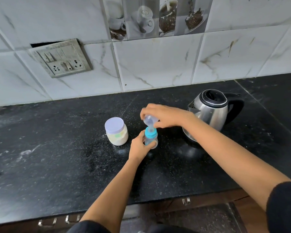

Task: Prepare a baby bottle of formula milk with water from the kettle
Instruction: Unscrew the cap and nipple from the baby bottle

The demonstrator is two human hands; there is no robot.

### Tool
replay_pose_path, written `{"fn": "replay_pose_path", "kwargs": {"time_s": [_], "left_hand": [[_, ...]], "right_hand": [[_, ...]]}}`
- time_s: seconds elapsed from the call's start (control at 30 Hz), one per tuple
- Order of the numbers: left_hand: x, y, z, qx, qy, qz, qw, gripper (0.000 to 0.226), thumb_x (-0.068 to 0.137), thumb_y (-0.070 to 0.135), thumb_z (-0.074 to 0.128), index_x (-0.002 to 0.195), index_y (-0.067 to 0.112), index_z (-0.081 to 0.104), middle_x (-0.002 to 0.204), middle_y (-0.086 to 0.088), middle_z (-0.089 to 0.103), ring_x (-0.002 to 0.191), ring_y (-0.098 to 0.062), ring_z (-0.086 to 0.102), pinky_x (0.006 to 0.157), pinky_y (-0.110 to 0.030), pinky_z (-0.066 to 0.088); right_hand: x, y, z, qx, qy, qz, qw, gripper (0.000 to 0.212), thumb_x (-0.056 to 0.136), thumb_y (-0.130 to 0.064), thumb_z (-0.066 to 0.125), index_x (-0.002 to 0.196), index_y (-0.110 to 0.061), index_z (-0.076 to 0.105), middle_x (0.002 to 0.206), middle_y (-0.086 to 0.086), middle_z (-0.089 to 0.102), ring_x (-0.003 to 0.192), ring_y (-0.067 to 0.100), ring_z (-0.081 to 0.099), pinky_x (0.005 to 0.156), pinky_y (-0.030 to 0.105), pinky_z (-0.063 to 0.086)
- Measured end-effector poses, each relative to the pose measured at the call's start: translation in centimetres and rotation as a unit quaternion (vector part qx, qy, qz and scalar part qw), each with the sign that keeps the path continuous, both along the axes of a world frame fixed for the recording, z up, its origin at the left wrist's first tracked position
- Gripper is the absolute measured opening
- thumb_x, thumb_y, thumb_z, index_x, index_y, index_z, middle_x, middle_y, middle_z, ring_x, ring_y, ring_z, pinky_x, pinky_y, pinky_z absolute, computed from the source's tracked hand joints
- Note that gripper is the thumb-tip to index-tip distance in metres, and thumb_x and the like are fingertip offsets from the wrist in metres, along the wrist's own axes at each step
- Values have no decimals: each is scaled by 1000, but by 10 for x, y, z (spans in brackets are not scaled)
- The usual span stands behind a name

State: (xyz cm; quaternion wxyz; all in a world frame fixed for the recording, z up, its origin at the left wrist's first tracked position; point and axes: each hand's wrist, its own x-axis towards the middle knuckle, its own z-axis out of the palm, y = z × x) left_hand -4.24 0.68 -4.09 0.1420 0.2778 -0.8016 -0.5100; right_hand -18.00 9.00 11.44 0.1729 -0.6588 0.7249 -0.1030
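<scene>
the baby bottle is standing upright on the black counter, and the left hand is wrapping its fingers round the clear body. straight above the bottle's teal collar, the right hand is pinching a clear dome cap, which is tilting over the teat. just left of the bottle, the formula jar is sitting with its pale lid on, close beside the left hand. right of the bottle and a little behind it, the kettle is pointing its spout toward the bottle, and the right forearm is crossing in front of its base. bare counter is lying open left of the jar and in front of the bottle, down to the front edge. behind the bottle, the counter is running clear to the tiled wall, with a switch plate up and to the left.
</scene>
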Motion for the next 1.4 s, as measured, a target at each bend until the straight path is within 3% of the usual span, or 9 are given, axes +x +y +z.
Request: {"fn": "replay_pose_path", "kwargs": {"time_s": [0.17, 0.3, 0.43, 0.6, 0.8, 0.87, 1.0, 1.13, 1.4], "left_hand": [[0, 2, -8, 31, 14, 21, 999, 68, 78, 23, 77, 137, 25, 45, 129, 10, 56, 116, -3, 53, 99, -20, 38], [0, 3, -10, 33, 26, 28, 999, 66, 77, 23, 78, 136, 24, 47, 127, 11, 56, 116, -3, 53, 100, -21, 40], [0, 5, -11, 42, 40, 34, 998, 64, 77, 22, 78, 134, 24, 48, 127, 10, 57, 115, -4, 54, 100, -21, 40], [2, 5, -12, 49, 48, 35, 997, 63, 78, 21, 78, 134, 22, 49, 128, 7, 58, 115, -4, 55, 100, -21, 41], [2, 6, -8, 58, 38, 30, 997, 65, 78, 18, 77, 136, 20, 47, 131, 7, 56, 115, -3, 53, 99, -19, 39], [3, 5, -7, 62, 33, 31, 997, 66, 79, 19, 77, 137, 21, 46, 133, 5, 55, 116, -3, 53, 99, -18, 39], [3, 5, -6, 67, 22, 35, 997, 67, 79, 22, 77, 138, 22, 45, 136, 5, 54, 119, -5, 52, 105, -24, 39], [6, 6, -4, 53, 29, 34, 998, 61, 78, 25, 77, 132, 28, 50, 125, 12, 61, 113, -2, 57, 104, -29, 44], [10, -1, -1, 20, 3, 6, 1000, 54, 77, 30, 75, 125, 34, 53, 112, 20, 63, 104, 2, 59, 96, -31, 50]], "right_hand": [[-4, 60, -46, -133, -191, -216, 948, 67, 78, -19, 70, 135, -32, 37, 133, -6, 41, 120, 8, 40, 99, 29, 38], [3, 104, -109, -188, -247, -333, 890, 53, 75, -16, 78, 120, -28, 54, 122, -8, 56, 114, 7, 52, 102, 36, 44], [9, 124, -147, -184, -299, -371, 860, 58, 67, -12, 84, 112, -27, 52, 113, -7, 61, 108, 9, 57, 97, 38, 48], [11, 129, -159, -162, -312, -381, 855, 77, 65, -6, 85, 125, -28, 42, 115, -4, 60, 108, 6, 56, 95, 26, 46], [14, 130, -156, -146, -267, -375, 876, 85, 63, -18, 88, 133, -28, 40, 124, -5, 50, 116, 10, 46, 97, 27, 38], [23, 126, -149, -199, -224, -384, 873, 79, 66, -26, 87, 133, -24, 44, 127, -6, 44, 121, 10, 36, 95, 23, 33], [35, 89, -120, -303, -182, -349, 868, 62, 74, -28, 82, 127, -14, 52, 117, -1, 51, 101, 7, 49, 82, 8, 39], [33, 39, -105, -186, -192, -320, 909, 71, 67, -36, 85, 127, -18, 50, 112, -1, 51, 83, 7, 51, 70, 12, 41], [40, 3, -111, -182, -169, -322, 913, 53, 64, -29, 87, 107, -13, 59, 109, 1, 58, 101, 10, 54, 88, 28, 51]]}}
